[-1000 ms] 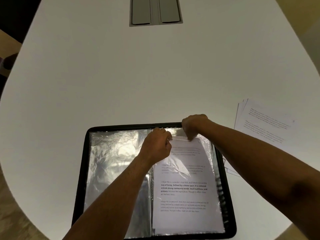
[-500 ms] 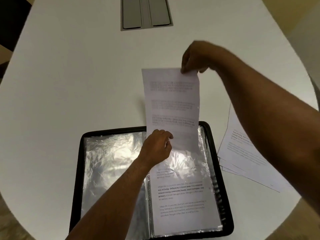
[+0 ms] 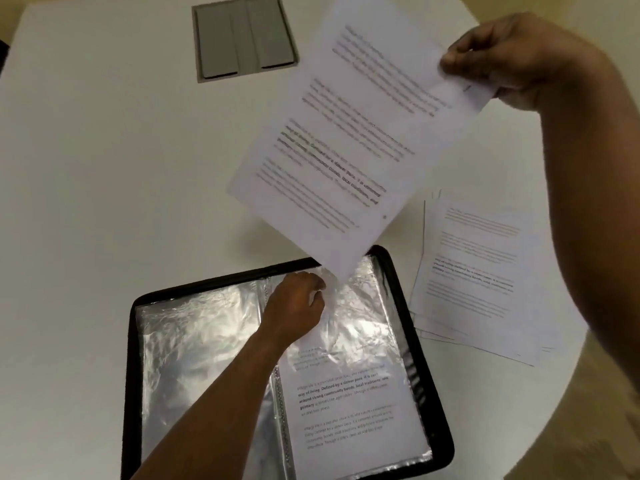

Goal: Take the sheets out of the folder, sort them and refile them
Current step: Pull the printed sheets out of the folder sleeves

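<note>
Sheet (image 3: 349,133), now clear of our folder (image 3: 440,427), hangs pinched in our raised right hand (image 3: 512,60); left hand (image 3: 294,306) grips the sleeve (image 3: 360,313).

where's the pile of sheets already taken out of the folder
In the head view the pile of loose sheets lies on the white table, right of the open black folder and below the right hand.

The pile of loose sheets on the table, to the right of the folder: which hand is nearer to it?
Right. The right hand is raised above and beyond the pile of loose sheets, pinching a sheet. The left hand rests on the folder, on its right-hand sleeve, left of the pile.
</note>
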Tool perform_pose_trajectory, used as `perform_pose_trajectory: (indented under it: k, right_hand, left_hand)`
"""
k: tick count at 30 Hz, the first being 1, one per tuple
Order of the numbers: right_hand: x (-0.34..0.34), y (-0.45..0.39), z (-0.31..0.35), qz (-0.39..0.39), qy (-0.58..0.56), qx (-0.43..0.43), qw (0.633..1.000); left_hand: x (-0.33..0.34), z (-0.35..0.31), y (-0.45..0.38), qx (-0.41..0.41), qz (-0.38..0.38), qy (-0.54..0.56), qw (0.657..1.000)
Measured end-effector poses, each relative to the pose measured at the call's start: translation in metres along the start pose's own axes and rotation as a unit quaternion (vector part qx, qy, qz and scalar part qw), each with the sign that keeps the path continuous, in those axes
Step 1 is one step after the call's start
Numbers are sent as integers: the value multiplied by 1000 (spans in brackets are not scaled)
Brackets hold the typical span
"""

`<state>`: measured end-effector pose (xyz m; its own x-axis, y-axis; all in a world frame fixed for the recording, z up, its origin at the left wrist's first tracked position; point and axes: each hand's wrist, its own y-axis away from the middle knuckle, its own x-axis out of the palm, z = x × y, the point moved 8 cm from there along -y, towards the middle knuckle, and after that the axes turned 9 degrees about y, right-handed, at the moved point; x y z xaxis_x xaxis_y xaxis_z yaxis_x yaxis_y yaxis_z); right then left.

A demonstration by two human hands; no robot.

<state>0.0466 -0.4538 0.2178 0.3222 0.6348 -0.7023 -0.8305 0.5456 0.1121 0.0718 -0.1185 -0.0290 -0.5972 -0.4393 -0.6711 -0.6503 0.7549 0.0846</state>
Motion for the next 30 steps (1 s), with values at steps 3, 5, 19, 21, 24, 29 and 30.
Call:
perform_pose_trajectory:
  k: [3,5,19,21,24,29,30]
  right_hand:
    - [-11,-2,-57,40,-2,45,998]
    - [-14,-3,-97,70,-1,70,995]
    - [39,23,-297,152,84,242,955]
    - [43,23,-311,124,90,247,957]
    - [39,21,-323,21,157,242,957]
    - [65,51,-271,-199,154,151,956]
    - [86,63,-252,-191,113,123,967]
  left_hand:
    - [5,1,-5,7,5,-1,1000]
    - [7,1,-9,7,2,15,1000]
    - [31,-8,-29,-15,8,46,999]
    - [36,-11,-32,-24,6,62,998]
    - [43,-21,-37,-18,14,57,998]
    - [48,-37,-41,-22,18,79,996]
    - [48,-39,-41,-25,15,86,996]
